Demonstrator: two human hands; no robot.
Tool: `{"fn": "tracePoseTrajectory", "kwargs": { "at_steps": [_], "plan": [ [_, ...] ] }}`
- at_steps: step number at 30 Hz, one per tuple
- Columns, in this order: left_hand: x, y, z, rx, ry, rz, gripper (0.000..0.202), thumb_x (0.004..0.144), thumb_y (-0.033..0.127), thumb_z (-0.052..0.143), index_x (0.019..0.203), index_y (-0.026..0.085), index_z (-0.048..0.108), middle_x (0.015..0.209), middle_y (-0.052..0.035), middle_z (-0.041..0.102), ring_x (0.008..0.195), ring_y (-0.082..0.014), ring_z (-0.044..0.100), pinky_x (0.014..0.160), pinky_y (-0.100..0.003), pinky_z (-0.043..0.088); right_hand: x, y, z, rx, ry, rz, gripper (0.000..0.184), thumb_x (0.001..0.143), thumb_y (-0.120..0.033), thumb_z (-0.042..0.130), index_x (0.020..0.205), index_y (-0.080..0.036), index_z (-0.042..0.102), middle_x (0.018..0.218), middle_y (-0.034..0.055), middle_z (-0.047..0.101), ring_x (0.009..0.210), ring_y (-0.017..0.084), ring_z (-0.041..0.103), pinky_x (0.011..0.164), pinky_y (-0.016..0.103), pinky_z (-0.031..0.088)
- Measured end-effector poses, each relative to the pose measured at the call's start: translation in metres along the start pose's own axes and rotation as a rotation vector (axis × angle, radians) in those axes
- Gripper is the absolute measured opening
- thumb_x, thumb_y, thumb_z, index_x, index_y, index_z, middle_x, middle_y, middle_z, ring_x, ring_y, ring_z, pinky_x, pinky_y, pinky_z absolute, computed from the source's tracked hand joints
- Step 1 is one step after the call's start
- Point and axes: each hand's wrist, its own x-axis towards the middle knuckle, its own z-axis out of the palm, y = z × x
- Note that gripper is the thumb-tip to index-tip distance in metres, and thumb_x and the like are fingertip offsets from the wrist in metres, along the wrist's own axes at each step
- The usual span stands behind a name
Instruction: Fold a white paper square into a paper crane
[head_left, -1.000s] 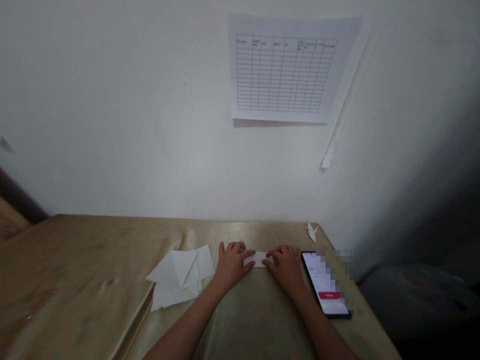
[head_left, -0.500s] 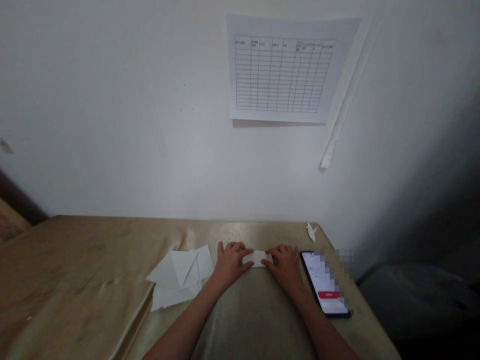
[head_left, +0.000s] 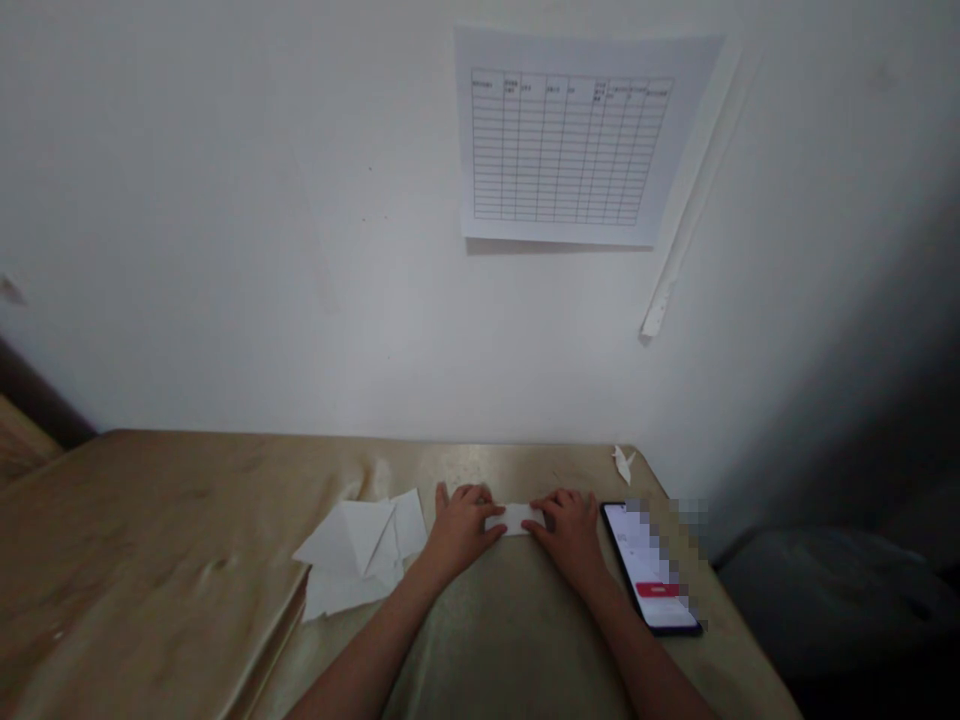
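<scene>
A small folded strip of white paper (head_left: pixel 516 518) lies on the tan table (head_left: pixel 187 540) near the wall. My left hand (head_left: pixel 461 530) rests on its left end, fingers curled down and thumb laid along the near edge. My right hand (head_left: pixel 570 530) presses the right end the same way, fingers bent onto the paper. Both hands pin the strip flat to the tabletop.
Several loose white paper sheets (head_left: pixel 360 550) lie left of my hands. A phone (head_left: pixel 649 580) with a lit screen lies at the right, near the table's edge. A tiny folded paper figure (head_left: pixel 623 462) stands by the wall. A printed grid sheet (head_left: pixel 570 140) hangs above.
Both hands stay on the paper strip; my right hand has crept slightly to the left along it. Nothing else has moved.
</scene>
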Motion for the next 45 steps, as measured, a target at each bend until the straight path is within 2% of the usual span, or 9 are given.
{"fn": "tracePoseTrajectory", "kwargs": {
  "at_steps": [9,15,20,25,28,32,39,45],
  "plan": [
    [-0.001,0.002,-0.002,0.017,-0.001,0.009,0.031,0.086,0.043,0.066,0.116,0.039,0.070,0.118,-0.0045,0.065,0.122,-0.0302,0.052,0.111,-0.074,0.005,0.000,0.003,0.005,0.000,0.044,0.042,0.035,0.084,-0.049,0.068,0.110,-0.027,0.066,0.112,0.0055,0.069,0.114,0.028,0.053,0.112,0.056,0.012],
    [-0.001,0.005,-0.005,0.020,-0.018,-0.001,0.028,0.087,0.044,0.064,0.113,0.038,0.072,0.119,-0.0050,0.064,0.123,-0.0305,0.051,0.112,-0.073,0.004,0.000,0.003,0.004,-0.052,0.044,0.054,0.032,0.082,-0.052,0.069,0.103,-0.027,0.069,0.110,0.0048,0.068,0.113,0.027,0.054,0.111,0.055,0.015],
    [-0.001,0.006,-0.007,0.027,-0.033,-0.008,0.028,0.087,0.044,0.063,0.113,0.037,0.072,0.119,-0.0053,0.064,0.123,-0.0306,0.051,0.112,-0.072,0.002,0.000,0.003,0.003,-0.047,0.047,0.046,0.030,0.084,-0.053,0.067,0.100,-0.028,0.071,0.107,0.0047,0.068,0.112,0.027,0.054,0.112,0.058,0.011],
    [-0.001,0.006,-0.005,0.043,-0.003,0.005,0.026,0.087,0.043,0.064,0.110,0.037,0.073,0.118,-0.0045,0.065,0.121,-0.0298,0.053,0.112,-0.073,0.002,-0.001,0.001,0.000,-0.027,0.039,0.049,0.029,0.084,-0.052,0.067,0.099,-0.028,0.072,0.106,0.0048,0.068,0.111,0.027,0.054,0.112,0.058,0.011],
    [-0.002,0.005,-0.001,0.053,0.019,0.014,0.027,0.088,0.043,0.063,0.113,0.037,0.072,0.120,-0.0048,0.065,0.123,-0.0303,0.052,0.113,-0.072,0.002,-0.001,-0.001,-0.001,-0.035,0.024,0.040,0.025,0.084,-0.049,0.067,0.103,-0.033,0.072,0.108,0.0042,0.067,0.113,0.027,0.053,0.112,0.058,0.011],
    [-0.002,0.004,0.005,0.047,0.034,-0.019,0.030,0.086,0.047,0.064,0.113,0.036,0.071,0.123,-0.0055,0.063,0.125,-0.0309,0.049,0.114,-0.070,0.006,-0.002,-0.004,-0.003,-0.020,-0.011,-0.006,0.019,0.086,-0.043,0.066,0.102,-0.038,0.074,0.111,0.0032,0.064,0.114,0.025,0.052,0.113,0.055,0.012],
    [0.001,0.000,0.010,0.005,0.017,-0.062,0.035,0.082,0.050,0.069,0.115,0.039,0.069,0.125,-0.0039,0.061,0.128,-0.0306,0.045,0.113,-0.068,0.012,-0.003,-0.003,0.000,0.035,0.014,0.011,0.021,0.085,-0.046,0.066,0.098,-0.033,0.076,0.110,0.0059,0.063,0.114,0.027,0.052,0.113,0.055,0.014],
    [0.003,-0.001,0.009,-0.027,0.030,-0.084,0.038,0.078,0.054,0.073,0.113,0.040,0.070,0.124,-0.0035,0.061,0.128,-0.0309,0.045,0.113,-0.067,0.014,-0.004,-0.008,0.000,0.031,0.003,-0.001,0.028,0.085,-0.047,0.066,0.110,-0.036,0.072,0.119,0.0065,0.060,0.117,0.027,0.051,0.114,0.056,0.013]
  ]
}}
